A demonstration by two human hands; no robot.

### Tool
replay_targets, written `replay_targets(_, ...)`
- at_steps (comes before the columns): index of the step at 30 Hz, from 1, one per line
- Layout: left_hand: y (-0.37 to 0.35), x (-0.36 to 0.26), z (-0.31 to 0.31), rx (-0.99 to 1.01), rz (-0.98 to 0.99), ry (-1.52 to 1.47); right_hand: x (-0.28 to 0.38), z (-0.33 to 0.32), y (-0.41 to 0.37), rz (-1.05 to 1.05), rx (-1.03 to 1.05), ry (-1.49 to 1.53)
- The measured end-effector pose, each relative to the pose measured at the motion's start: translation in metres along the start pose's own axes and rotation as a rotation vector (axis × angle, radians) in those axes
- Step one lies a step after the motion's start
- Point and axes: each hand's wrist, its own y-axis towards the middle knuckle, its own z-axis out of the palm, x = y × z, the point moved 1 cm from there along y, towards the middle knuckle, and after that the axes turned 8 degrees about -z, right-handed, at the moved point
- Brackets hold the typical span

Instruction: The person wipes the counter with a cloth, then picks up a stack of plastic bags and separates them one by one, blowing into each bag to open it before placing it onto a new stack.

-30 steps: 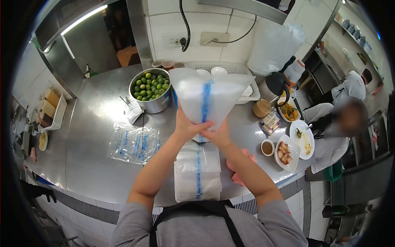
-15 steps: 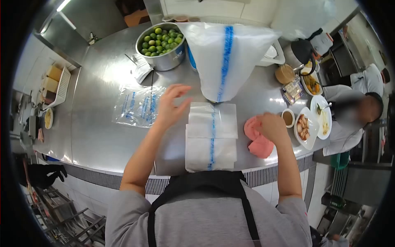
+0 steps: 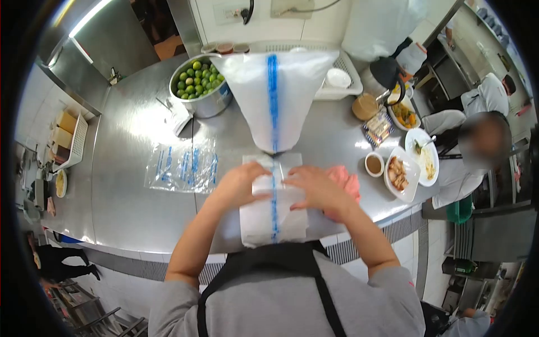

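A flat stack of white plastic bags (image 3: 274, 222) with a blue printed stripe lies on the steel counter right in front of me. Over its left edge rests my left hand (image 3: 241, 184), open, thumb and fingers apart. From the other side my right hand (image 3: 317, 191) reaches over the stack, also open with spread fingers. Just beyond the stack stands a big translucent plastic bag (image 3: 295, 92) with a blue stripe, wide at the top and narrow at the bottom. A crumpled pink cloth (image 3: 347, 181) lies partly hidden behind my right hand and forearm.
At the back left is a metal pot (image 3: 216, 101) of green limes. A clear printed bag (image 3: 182, 168) lies flat on the left. To the right stand a sauce cup (image 3: 374, 164), a plate of meat pieces (image 3: 412, 174) and a kettle (image 3: 383, 76). A person (image 3: 449, 185) stands at the right end.
My right hand has left the pink cloth and moved left onto the bag stack. My left hand has come down and right onto the stack. The view has shifted slightly.
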Motion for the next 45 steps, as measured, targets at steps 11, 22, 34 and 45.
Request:
replay_targets(11,-0.007,-0.012,-0.02,-0.148,-0.576,-0.743,0.013,-0.043,0.02,0.594,-0.556,0.596)
replay_targets(22,-0.022,0.028,0.013,-0.486,-0.476,-0.005,0.01,0.03,-0.014,0.007,-0.012,0.112)
replay_targets(34,-0.013,-0.015,-0.023,0.201,-0.234,-0.12,0.013,-0.026,0.024,0.572,0.02,0.83)
replay_targets(45,0.005,-0.044,-0.02,-0.07,-0.159,-0.032,0.022,-0.057,0.044,0.366,-0.042,0.528)
